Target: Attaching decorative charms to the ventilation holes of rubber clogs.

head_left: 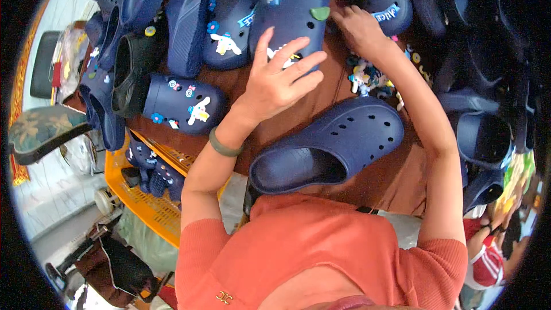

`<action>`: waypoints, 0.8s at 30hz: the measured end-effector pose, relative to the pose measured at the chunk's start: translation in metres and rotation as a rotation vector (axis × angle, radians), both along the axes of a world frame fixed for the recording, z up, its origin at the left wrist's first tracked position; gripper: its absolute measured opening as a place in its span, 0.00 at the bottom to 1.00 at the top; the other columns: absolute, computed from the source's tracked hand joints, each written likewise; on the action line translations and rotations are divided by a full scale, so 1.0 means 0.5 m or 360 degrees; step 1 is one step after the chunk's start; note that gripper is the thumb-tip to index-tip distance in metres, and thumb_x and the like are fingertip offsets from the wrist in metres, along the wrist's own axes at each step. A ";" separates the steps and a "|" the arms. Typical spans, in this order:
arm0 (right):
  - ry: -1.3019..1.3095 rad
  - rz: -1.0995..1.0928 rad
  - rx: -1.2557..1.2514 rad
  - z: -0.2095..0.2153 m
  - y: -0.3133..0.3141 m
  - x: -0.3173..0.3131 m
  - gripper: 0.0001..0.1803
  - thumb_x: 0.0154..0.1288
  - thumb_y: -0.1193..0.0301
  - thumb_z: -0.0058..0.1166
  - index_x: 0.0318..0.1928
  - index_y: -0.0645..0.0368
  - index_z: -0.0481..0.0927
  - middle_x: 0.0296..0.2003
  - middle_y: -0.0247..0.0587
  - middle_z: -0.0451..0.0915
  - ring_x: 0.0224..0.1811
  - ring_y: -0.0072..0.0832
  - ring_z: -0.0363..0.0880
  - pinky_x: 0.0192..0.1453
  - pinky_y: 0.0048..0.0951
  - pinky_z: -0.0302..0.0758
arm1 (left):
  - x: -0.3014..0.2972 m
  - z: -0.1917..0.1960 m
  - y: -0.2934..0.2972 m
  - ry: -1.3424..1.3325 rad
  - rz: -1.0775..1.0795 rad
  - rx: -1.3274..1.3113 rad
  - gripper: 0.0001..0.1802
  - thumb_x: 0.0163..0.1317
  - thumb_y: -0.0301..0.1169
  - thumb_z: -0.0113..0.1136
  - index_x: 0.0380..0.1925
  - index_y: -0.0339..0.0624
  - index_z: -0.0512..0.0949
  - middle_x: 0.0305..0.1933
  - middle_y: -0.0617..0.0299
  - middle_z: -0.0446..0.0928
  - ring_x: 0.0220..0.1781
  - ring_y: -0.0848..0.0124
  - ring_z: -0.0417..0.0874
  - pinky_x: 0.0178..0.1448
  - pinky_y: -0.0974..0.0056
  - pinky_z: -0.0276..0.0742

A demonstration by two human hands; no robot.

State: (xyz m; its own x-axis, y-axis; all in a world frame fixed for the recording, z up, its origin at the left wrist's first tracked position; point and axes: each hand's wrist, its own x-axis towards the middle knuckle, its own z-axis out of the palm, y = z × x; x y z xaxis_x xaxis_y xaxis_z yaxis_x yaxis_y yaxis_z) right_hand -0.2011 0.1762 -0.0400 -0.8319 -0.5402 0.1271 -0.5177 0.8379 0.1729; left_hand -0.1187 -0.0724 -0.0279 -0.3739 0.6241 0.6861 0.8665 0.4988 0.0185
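My left hand (276, 83) is open, fingers spread, over the toe of a navy clog (290, 20). This clog carries a green half-round charm (319, 14), a blue ribbon-shaped charm and a white charm partly behind my fingers. My right hand (363, 31) is on the table between that clog and another decorated navy clog (385, 0); its fingers are bent together, and what they hold, if anything, is hidden. By its wrist lies a pile of small colourful shoe charms (367, 77). A plain navy clog (338, 143), without charms, lies nearest my body.
More navy clogs with charms (186, 103) cover the brown tabletop (229, 138) at left and back. Plain clogs (485, 138) stack up at right. A yellow crate (143, 209) with clogs stands below left, beside a patterned stool seat (49, 129). Another person's arm (488, 232) shows at far right.
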 end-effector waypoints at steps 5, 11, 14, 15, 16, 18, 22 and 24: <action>-0.0264 -0.0113 0.0546 0.088 -0.045 0.026 0.10 0.56 0.65 0.56 0.34 0.57 0.85 0.38 0.44 0.83 0.50 0.43 0.76 0.60 0.51 0.64 | 0.000 -0.011 0.001 0.0012 -0.0001 0.0056 0.14 0.40 0.32 0.68 0.32 0.55 0.80 0.56 0.72 0.78 0.61 0.61 0.74 0.68 0.35 0.56; -0.0079 -0.0393 0.1249 -0.051 -0.041 -0.179 0.27 0.67 0.51 0.43 0.63 0.43 0.72 0.66 0.29 0.67 0.71 0.32 0.59 0.73 0.56 0.40 | -0.003 -0.006 0.015 0.0004 -0.0076 0.0027 0.13 0.42 0.31 0.67 0.31 0.54 0.80 0.57 0.73 0.76 0.62 0.62 0.72 0.69 0.36 0.56; -0.0062 -0.0462 0.1147 -0.088 -0.020 -0.218 0.29 0.69 0.52 0.38 0.68 0.46 0.67 0.70 0.28 0.62 0.74 0.33 0.55 0.75 0.49 0.42 | -0.001 -0.007 0.005 -0.0036 -0.0066 0.0007 0.13 0.42 0.31 0.67 0.31 0.54 0.79 0.57 0.72 0.76 0.63 0.62 0.71 0.69 0.36 0.55; -0.0142 -0.0468 0.1154 -0.086 -0.018 -0.218 0.29 0.69 0.52 0.39 0.67 0.47 0.68 0.68 0.28 0.64 0.73 0.33 0.57 0.74 0.48 0.45 | -0.001 -0.007 0.008 -0.0033 -0.0058 0.0006 0.13 0.42 0.31 0.68 0.31 0.54 0.79 0.57 0.72 0.76 0.63 0.62 0.71 0.69 0.37 0.56; -0.0218 -0.0468 0.1158 -0.078 -0.024 -0.217 0.28 0.69 0.53 0.40 0.66 0.47 0.69 0.67 0.28 0.67 0.72 0.32 0.60 0.73 0.47 0.48 | 0.000 -0.006 0.010 -0.0028 -0.0042 0.0002 0.13 0.41 0.31 0.68 0.31 0.53 0.79 0.57 0.72 0.76 0.63 0.62 0.71 0.69 0.37 0.56; -0.0366 -0.0403 0.1387 -0.015 -0.080 -0.160 0.26 0.69 0.54 0.42 0.65 0.47 0.71 0.64 0.29 0.71 0.69 0.33 0.64 0.71 0.50 0.49 | 0.002 -0.018 0.003 -0.0025 -0.0028 0.0000 0.14 0.41 0.31 0.68 0.31 0.53 0.79 0.57 0.71 0.76 0.63 0.62 0.71 0.69 0.38 0.56; -0.0517 -0.0142 0.1528 0.053 -0.100 -0.059 0.23 0.69 0.54 0.42 0.58 0.48 0.79 0.59 0.38 0.76 0.62 0.39 0.72 0.68 0.59 0.49 | 0.002 -0.014 0.012 -0.0064 -0.0050 -0.0058 0.16 0.40 0.30 0.68 0.34 0.53 0.80 0.59 0.70 0.75 0.64 0.61 0.70 0.69 0.39 0.56; -0.0314 -0.0049 0.1407 -0.002 -0.081 -0.029 0.19 0.68 0.58 0.45 0.51 0.50 0.83 0.50 0.41 0.81 0.52 0.42 0.78 0.63 0.59 0.56 | 0.002 -0.010 0.017 -0.0085 -0.0078 -0.0096 0.17 0.40 0.30 0.68 0.35 0.53 0.80 0.59 0.70 0.75 0.64 0.61 0.70 0.70 0.40 0.55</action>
State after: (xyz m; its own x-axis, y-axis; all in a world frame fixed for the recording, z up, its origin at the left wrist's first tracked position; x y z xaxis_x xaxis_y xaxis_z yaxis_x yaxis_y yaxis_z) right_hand -0.2153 0.1359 -0.0410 -0.8105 -0.3501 -0.4697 -0.5854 0.4557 0.6705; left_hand -0.1177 -0.0640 -0.0328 -0.3771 0.6821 0.6265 0.8884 0.4576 0.0365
